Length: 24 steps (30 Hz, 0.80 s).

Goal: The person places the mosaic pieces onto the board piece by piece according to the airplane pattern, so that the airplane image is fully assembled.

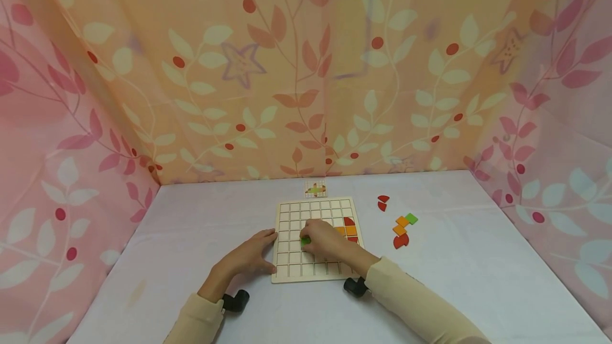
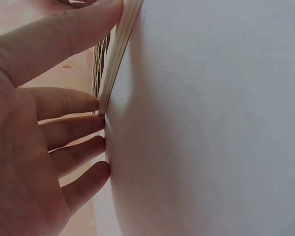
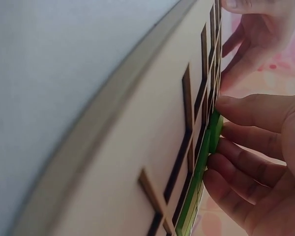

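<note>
A pale wooden grid board [image 1: 287, 274] lies on the white table. My right hand [image 1: 326, 241] is over its middle and pinches a green square tile [image 1: 305, 241] at the grid. In the right wrist view, thumb and fingertips are on that green tile [image 3: 215, 127], and another green piece [image 3: 200, 160] sits in the grid beside it. Orange tiles [image 1: 351, 230] and red curved pieces [image 1: 349, 221] sit at the board's right side. My left hand [image 1: 248, 254] touches the board's left edge with thumb and fingers spread. My right hand hides part of the grid.
Behind the board stands or lies a small pattern card [image 1: 315, 189]. Loose pieces are on the table to the right: red curved ones [image 1: 382, 203], orange squares [image 1: 400, 230], a green square [image 1: 411, 218] and more red [image 1: 401, 241]. Patterned curtains [image 1: 296, 68] surround the table.
</note>
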Available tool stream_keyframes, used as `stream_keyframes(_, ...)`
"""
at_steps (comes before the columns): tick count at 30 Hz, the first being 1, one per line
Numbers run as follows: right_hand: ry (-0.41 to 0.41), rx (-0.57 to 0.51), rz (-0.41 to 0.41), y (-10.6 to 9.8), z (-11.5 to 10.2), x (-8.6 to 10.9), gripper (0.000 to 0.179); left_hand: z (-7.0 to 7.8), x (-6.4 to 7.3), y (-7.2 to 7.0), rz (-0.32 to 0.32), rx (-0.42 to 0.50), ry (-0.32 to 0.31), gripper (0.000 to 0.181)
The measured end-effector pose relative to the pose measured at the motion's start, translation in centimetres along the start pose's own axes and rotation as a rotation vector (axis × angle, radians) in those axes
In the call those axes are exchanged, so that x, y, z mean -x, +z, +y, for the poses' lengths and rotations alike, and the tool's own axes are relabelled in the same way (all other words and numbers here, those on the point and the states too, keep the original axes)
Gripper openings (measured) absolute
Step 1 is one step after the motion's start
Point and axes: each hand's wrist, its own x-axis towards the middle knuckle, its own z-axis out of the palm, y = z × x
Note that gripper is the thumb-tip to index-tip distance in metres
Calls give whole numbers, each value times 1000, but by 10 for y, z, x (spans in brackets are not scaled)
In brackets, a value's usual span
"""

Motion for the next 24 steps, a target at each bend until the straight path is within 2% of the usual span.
stream_keyframes(7, 1, 43, 2, 1, -2, 0, 17, 0, 0, 0, 2, -4, 0, 90)
stream_keyframes(24, -2, 41, -9, 1, -3, 1, 14, 2, 2, -1, 0, -14, -4, 89)
